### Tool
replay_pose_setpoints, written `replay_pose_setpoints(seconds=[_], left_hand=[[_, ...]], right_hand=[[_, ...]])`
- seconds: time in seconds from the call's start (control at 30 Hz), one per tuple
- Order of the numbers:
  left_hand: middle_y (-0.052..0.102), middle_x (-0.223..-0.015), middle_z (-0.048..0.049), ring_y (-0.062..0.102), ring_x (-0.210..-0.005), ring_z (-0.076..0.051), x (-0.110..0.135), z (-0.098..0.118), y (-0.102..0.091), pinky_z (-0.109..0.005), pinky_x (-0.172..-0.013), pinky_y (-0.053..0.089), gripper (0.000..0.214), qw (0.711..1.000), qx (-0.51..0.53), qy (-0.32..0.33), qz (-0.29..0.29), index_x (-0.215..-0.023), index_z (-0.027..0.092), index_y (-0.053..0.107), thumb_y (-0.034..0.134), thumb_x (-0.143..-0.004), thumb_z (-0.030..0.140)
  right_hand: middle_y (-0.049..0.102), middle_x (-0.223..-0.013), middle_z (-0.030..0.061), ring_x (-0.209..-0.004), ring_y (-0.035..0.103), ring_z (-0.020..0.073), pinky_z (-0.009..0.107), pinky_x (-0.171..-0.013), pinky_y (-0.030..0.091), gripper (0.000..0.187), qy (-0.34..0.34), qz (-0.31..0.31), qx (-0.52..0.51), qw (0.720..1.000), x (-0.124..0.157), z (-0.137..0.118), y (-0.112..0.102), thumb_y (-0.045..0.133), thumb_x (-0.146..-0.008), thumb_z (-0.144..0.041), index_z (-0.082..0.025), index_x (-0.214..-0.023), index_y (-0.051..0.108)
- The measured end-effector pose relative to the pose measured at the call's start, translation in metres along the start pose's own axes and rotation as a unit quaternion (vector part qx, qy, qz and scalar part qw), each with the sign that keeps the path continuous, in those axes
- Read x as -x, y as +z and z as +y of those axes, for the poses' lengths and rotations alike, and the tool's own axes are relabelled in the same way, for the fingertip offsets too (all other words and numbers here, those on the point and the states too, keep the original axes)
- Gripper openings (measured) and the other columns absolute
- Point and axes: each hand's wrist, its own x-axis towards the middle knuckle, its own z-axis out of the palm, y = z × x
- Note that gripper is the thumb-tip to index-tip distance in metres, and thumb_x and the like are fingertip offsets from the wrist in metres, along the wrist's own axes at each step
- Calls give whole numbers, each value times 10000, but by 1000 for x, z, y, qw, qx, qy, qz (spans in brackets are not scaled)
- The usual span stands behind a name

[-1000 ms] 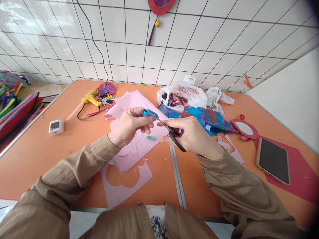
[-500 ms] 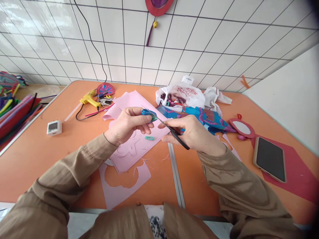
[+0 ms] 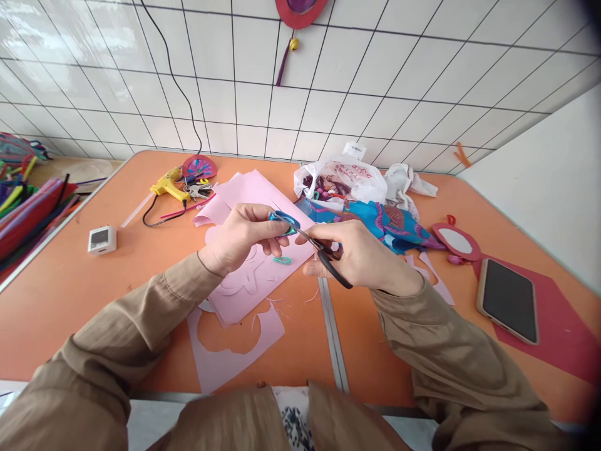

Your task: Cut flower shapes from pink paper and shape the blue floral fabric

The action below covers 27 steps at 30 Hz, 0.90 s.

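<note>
My left hand (image 3: 241, 241) is closed in a pinch on a small blue and teal piece (image 3: 284, 222), held above the pink paper sheets (image 3: 256, 275). My right hand (image 3: 359, 257) grips black-handled scissors (image 3: 322, 250), whose blades point left and meet the blue piece. A small teal loop-shaped scrap (image 3: 282, 260) lies on the pink paper just below the hands. A pink sheet with a cut-out hole (image 3: 230, 341) rests near the table's front edge.
On the orange table (image 3: 70, 294) lie a yellow glue gun (image 3: 166, 185), keys (image 3: 197, 188), a white small device (image 3: 101, 239), a plastic bag (image 3: 340, 181), blue patterned fabric (image 3: 389, 222), a phone (image 3: 508, 300) on red paper and a red-rimmed mirror (image 3: 455, 241). Pipe cleaners (image 3: 23, 213) are stacked at left.
The scissors' handles have opened and closed slightly while the blades work at the blue piece. Both hands stay in nearly the same spot; the view shifted a little.
</note>
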Motion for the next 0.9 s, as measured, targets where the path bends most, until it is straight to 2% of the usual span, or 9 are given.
replay_pose_setpoints(seconds=[0.07, 0.27, 0.43, 0.53, 0.73, 0.9], left_hand=[[709, -590, -13, 630, -430, -98, 0, -1, 0, -182, -422, 482, 84, 1000, -10, 3, 0, -642, 148, 738, 797, -683, 192], [707, -599, -21, 617, -432, -97, 1, -1, 2, -191, -417, 468, 115, 996, -71, 48, 32, -624, 144, 716, 758, -707, 210], [693, -585, -4, 612, -436, -91, 4, 1, 5, -189, -433, 489, 82, 991, -95, 77, 57, -640, 146, 716, 733, -702, 197], [689, -579, -3, 611, -435, -89, 5, 3, 7, -184, -437, 498, 78, 990, -101, 76, 59, -638, 141, 716, 721, -698, 192], [682, -575, 0, 605, -448, -89, 5, 2, 8, -195, -457, 523, 58, 986, -115, 89, 78, -622, 141, 706, 713, -674, 164], [682, -578, -5, 604, -449, -87, 4, -1, 4, -191, -456, 513, 105, 985, -111, 102, 84, -630, 136, 709, 741, -700, 206]], right_hand=[[480, -598, -17, -540, 412, 116, 287, -494, 319, 330, -4, 5, 5, 1000, 0, 0, 1, 748, -758, -519, -216, -697, 632], [507, -596, -25, -535, 449, 125, 287, -498, 342, 314, -3, 1, -4, 1000, -1, 0, 2, 755, -759, -507, -207, -825, 688], [618, -720, 11, -623, 559, 154, 289, -566, 409, 282, -16, 12, 26, 999, -1, -2, 3, 773, -757, -466, -208, -841, 697], [641, -748, 18, -653, 579, 164, 296, -597, 428, 275, -20, 19, 31, 999, -1, -3, 5, 783, -753, -450, -206, -849, 699], [643, -765, 12, -687, 574, 164, 295, -630, 433, 284, -21, 16, 46, 999, -2, -3, 6, 776, -763, -419, -207, -935, 695], [601, -824, 21, -728, 566, 170, 306, -668, 432, 290, -28, 16, 68, 997, -2, -1, 6, 754, -769, -403, -198, -954, 664]])
